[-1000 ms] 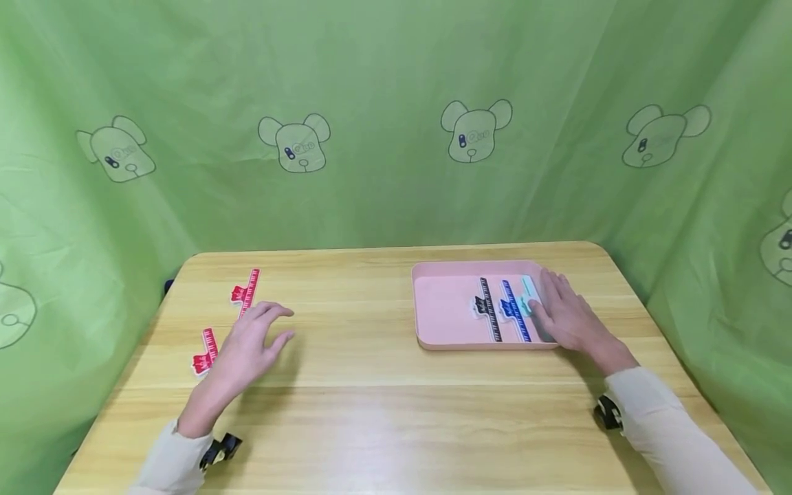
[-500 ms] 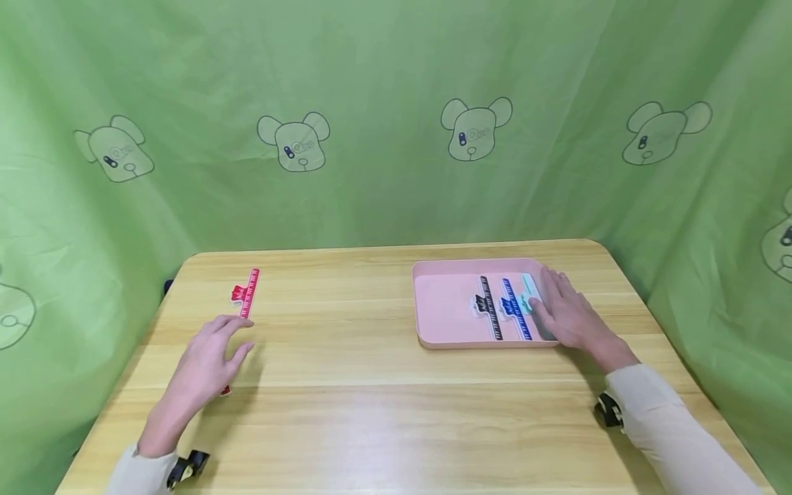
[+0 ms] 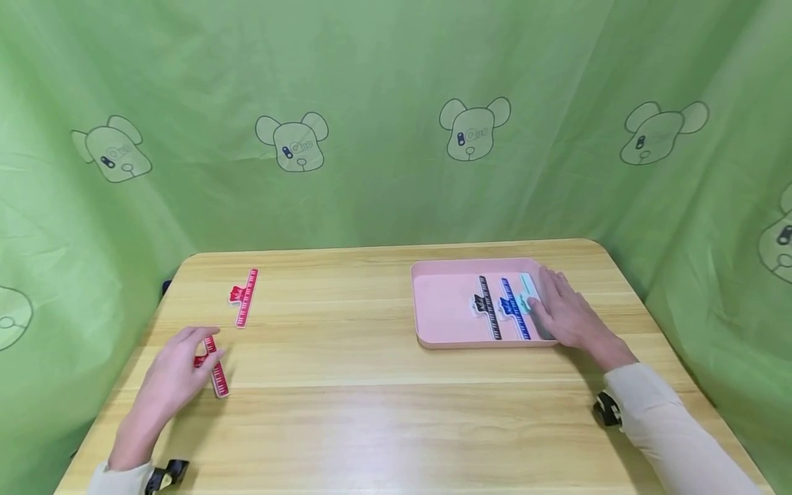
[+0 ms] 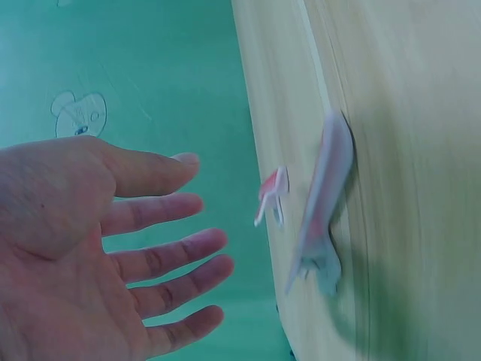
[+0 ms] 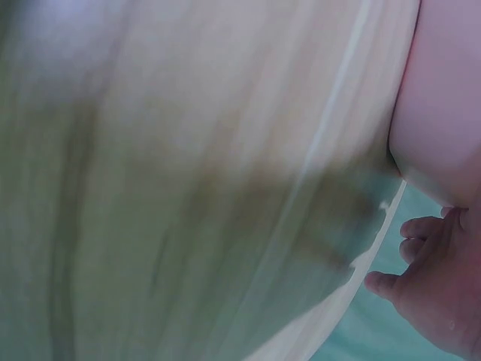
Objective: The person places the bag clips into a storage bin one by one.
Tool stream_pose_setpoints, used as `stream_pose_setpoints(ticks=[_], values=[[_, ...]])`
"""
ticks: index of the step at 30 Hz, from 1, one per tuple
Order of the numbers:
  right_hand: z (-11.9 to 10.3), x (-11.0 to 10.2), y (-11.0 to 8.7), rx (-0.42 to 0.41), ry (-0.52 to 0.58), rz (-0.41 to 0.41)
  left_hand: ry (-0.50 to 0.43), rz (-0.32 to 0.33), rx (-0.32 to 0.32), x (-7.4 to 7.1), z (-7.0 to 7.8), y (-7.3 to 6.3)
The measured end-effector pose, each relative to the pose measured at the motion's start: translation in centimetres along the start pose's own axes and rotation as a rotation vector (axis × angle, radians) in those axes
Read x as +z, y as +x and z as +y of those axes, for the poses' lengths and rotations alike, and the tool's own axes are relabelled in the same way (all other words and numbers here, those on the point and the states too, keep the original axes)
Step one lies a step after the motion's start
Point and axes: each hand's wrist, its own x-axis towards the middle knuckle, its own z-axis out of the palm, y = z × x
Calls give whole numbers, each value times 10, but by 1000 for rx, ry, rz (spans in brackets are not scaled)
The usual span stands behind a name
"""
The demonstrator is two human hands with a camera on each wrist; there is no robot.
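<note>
My left hand (image 3: pixel 176 375), fingers slightly bent and spread, hovers over the nearer red clip (image 3: pixel 219 379), which has a piano-keyboard pattern. In the left wrist view a gap shows between the fingers and that clip (image 4: pixel 328 177). A second red clip (image 3: pixel 246 302) lies farther back on the table. My right hand (image 3: pixel 572 320) rests on the right edge of a pink tray (image 3: pixel 442 330), fingers extended along it and thumb over the inside. Inside the tray lie a black clip (image 3: pixel 489 309), a blue clip (image 3: pixel 516 311) and a mint-green clip (image 3: pixel 528 285), partly hidden by the hand.
A wooden table (image 3: pixel 346 440) with rounded back corners bears everything. Green curtains (image 3: pixel 371 206) printed with mouse heads hang behind it and at both sides. The tray stands at the table's right rear.
My left hand has moved left and toward the person, away from the farther red clip to over the nearer one. My right hand and the tray have stayed in place.
</note>
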Motion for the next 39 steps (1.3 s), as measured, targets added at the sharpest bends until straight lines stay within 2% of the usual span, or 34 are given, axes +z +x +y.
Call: stream_pose_setpoints(ticks=[4,9,15,21,39], values=[[2,1,0,1,1,4,6,-42,-30,-3,-8,-3],[3,2,1,-2,4,10,26,-109,-37,-4,-17,-4],[3,3,0,-5,6,10,-7,-172,-54,-3,-29,-3],[3,3,1,-5,8,10,-5,-192,-68,0,-35,-4],[3,2,0,-6,18,5,19,-205,-143,4,-34,1]])
